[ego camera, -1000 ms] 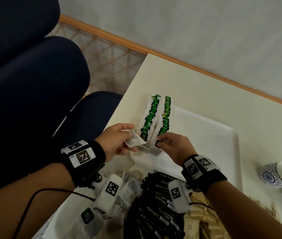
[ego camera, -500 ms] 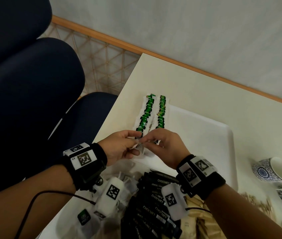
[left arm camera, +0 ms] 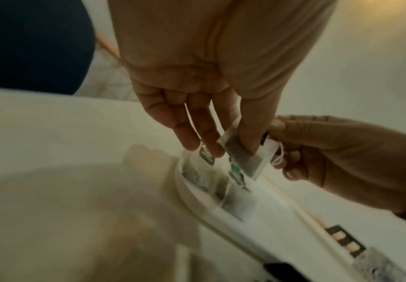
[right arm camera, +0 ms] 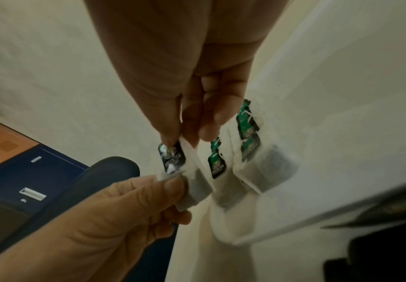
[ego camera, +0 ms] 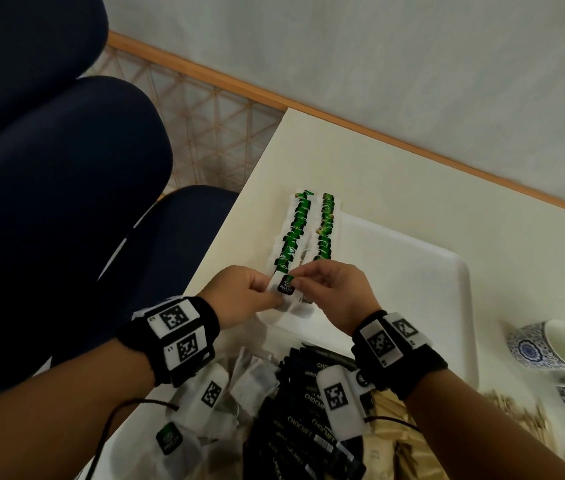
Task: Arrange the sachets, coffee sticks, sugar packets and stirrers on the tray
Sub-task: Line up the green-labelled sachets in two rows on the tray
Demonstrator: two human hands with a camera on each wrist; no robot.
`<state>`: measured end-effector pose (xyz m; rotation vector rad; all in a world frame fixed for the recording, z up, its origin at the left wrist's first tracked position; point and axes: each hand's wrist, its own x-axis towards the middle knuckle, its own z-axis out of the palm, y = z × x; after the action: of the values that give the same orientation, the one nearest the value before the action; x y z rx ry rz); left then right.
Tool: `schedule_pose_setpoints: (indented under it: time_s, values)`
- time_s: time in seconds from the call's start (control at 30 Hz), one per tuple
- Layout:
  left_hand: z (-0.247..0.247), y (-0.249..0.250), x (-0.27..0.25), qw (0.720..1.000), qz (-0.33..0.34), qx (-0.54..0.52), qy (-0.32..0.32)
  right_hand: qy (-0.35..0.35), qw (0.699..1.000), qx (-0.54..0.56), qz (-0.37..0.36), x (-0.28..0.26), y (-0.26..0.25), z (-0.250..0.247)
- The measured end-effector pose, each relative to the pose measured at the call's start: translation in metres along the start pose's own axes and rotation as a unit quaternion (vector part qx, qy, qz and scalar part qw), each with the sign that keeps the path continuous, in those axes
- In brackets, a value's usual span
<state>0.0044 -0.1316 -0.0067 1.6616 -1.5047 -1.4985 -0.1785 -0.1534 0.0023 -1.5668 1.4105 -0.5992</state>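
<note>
The person holds one tea bag between both hands, just above the near end of the tray. The left hand pinches the pouch by its near edge, and the right hand pinches the green tag at the top. Two rows of tea bags run away from the fingers along the tray's left side, tags overlapping like shingles. The held bag's long axis lines up with the left row, whose near end lies just beyond the fingertips, so the left hand is nearer that slot. The bag is a white paper pouch with dark leaf showing through, a looped string and a glossy green-black tag. Coffee sticks lie piled nearer the person
</note>
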Motion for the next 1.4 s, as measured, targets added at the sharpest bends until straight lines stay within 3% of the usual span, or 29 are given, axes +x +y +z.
schedule_pose_setpoints:
  time_s: [0.1, 0.37, 0.6, 0.93, 1.2, 1.4]
  values:
    - [0.001, -0.006, 0.006, 0.996, -0.011, 0.087, 0.008, 0.003, 0.999, -0.038, 0.020, 0.003, 0.010, 0.002]
    - [0.008, -0.020, 0.032, 0.995, -0.038, 0.086, 0.039, -0.041, 0.962, -0.270, 0.025, -0.002, 0.044, 0.003]
    - [0.005, -0.029, 0.039, 0.995, -0.027, 0.057, 0.075, -0.002, 0.964, -0.257, 0.067, 0.003, 0.047, 0.002]
    - [0.003, -0.026, 0.039, 0.971, -0.048, 0.231, 0.037, 0.033, 0.954, -0.236, 0.180, 0.001, 0.045, 0.005]
    - [0.005, -0.018, 0.041, 0.966, -0.025, 0.248, 0.064, -0.011, 0.947, -0.258, 0.189, 0.007, 0.044, 0.004]
    - [0.005, -0.023, 0.048, 0.979, -0.011, 0.203, 0.022, -0.053, 0.965, -0.224, 0.124, 0.009, 0.041, 0.003]
